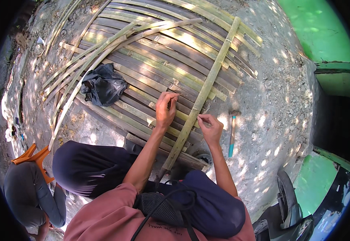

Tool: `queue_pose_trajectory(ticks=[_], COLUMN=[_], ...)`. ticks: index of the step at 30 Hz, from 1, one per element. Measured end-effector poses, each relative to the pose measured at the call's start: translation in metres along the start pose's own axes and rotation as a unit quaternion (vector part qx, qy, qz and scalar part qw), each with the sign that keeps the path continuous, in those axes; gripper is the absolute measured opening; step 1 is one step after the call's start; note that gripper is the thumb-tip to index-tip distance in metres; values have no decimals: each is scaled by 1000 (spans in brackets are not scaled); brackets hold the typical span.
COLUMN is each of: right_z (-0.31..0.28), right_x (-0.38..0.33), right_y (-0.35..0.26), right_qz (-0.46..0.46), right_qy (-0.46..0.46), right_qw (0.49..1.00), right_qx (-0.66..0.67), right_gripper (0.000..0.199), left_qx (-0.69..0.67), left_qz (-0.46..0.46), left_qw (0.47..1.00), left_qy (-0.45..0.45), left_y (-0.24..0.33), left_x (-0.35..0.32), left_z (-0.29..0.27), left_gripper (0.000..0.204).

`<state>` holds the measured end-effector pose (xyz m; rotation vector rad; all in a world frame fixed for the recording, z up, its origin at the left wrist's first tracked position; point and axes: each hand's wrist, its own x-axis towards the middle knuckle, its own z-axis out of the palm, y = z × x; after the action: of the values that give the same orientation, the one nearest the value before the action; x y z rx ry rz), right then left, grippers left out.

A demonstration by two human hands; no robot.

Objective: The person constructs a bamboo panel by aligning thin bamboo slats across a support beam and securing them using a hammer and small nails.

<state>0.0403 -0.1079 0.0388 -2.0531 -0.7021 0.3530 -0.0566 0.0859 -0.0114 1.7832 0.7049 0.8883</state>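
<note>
Bamboo slats (159,64), laid side by side into a flat panel on the gravel ground (271,104), fill the upper centre of the frame, and a long bamboo crosspiece (207,82) is laid diagonally over them from the upper right down to the lower centre. The left hand (165,110) is closed in a pinch just left of the crosspiece, at the middle of the frame; something thin seems to be held between thumb and fingers, though what it is cannot be told. The right hand (212,127) is likewise pinched shut at the crosspiece's right edge, its fingertips touching or nearly touching the bamboo; whether a nail or tie is gripped cannot be told.

A hammer with a blue handle (232,134) is left on the ground just right of the right hand. A crumpled black plastic bag (102,85) lies on the slats at centre left, beside a bundle of loose bamboo strips (76,76).

Several risks can be judged from this. Split bamboo edges are sharp, and bare fingertips could be cut or splintered if the crosspiece is shifted. The crosspiece appears unsecured along much of its length, so it could be knocked out of line by a knee. A small item pinched this finely could be dropped and lost between the slats.
</note>
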Motion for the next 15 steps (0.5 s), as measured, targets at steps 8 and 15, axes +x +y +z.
queue_pose_trajectory(ticks=[8, 15], right_z=[2, 1], right_x=[0, 3], right_y=[0, -13], right_qz=[-18, -43], right_qy=[-5, -25], right_qw=[1000, 998], right_qx=[-21, -36], right_gripper=[11, 12], left_qx=[-16, -46], left_qz=[-29, 55], left_qw=[997, 978], left_qy=[-67, -198], left_y=[9, 16], left_x=[-7, -21], left_z=[2, 8], left_gripper=[25, 34])
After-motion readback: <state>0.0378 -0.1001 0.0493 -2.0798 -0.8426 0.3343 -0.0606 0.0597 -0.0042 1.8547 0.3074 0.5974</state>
